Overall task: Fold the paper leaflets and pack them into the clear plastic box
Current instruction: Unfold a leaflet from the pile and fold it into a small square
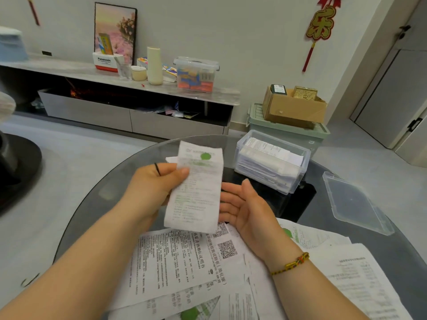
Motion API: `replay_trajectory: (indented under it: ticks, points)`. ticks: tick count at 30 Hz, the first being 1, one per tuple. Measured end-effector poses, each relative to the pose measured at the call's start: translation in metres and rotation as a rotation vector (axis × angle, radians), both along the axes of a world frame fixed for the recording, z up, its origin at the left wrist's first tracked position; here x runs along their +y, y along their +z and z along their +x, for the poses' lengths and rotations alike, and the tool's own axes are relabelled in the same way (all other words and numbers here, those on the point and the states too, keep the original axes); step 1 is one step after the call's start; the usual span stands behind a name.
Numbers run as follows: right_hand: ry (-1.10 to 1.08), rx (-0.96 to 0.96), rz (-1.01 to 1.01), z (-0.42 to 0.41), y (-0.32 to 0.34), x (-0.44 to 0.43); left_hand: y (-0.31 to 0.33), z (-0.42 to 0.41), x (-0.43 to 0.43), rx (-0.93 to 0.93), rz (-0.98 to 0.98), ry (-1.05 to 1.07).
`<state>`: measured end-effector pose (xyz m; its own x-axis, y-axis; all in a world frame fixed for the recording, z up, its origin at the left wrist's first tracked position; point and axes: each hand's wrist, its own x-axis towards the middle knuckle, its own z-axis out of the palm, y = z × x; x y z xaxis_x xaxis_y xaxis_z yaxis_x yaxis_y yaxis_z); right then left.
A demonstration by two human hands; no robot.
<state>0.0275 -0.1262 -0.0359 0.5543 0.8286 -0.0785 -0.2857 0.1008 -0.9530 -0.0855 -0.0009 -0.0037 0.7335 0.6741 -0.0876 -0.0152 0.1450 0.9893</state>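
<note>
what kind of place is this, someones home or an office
Most likely a home living room: a low media cabinet along the wall cluttered with household bits, a red festive ornament hanging on the wall, and a round glass table strewn with leaflets.

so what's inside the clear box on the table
The clear box holds a stack of folded leaflets, white with print. Its lid lies apart, to the right. The top sheets cover the lower ones, so they can't be counted.
</note>
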Motion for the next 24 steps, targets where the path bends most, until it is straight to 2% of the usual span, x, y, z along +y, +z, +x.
replay_trajectory:
  ticks: [4, 8, 17, 24]
  points:
    - [0.047, -0.097, -0.024, -0.002, -0.004, -0.001, -0.016, 0.011, -0.008, 0.079, -0.016, -0.057]
    - [-0.039, -0.057, -0.040, 0.002, -0.007, 0.000, -0.019, 0.012, -0.007, 0.128, 0.000, -0.149]
    - [-0.036, -0.007, -0.019, 0.005, -0.007, 0.000, -0.021, 0.008, 0.001, 0.100, -0.069, -0.267]
    - [-0.072, 0.014, -0.018, 0.004, -0.005, 0.000, -0.017, 0.007, 0.001, 0.064, -0.134, -0.200]
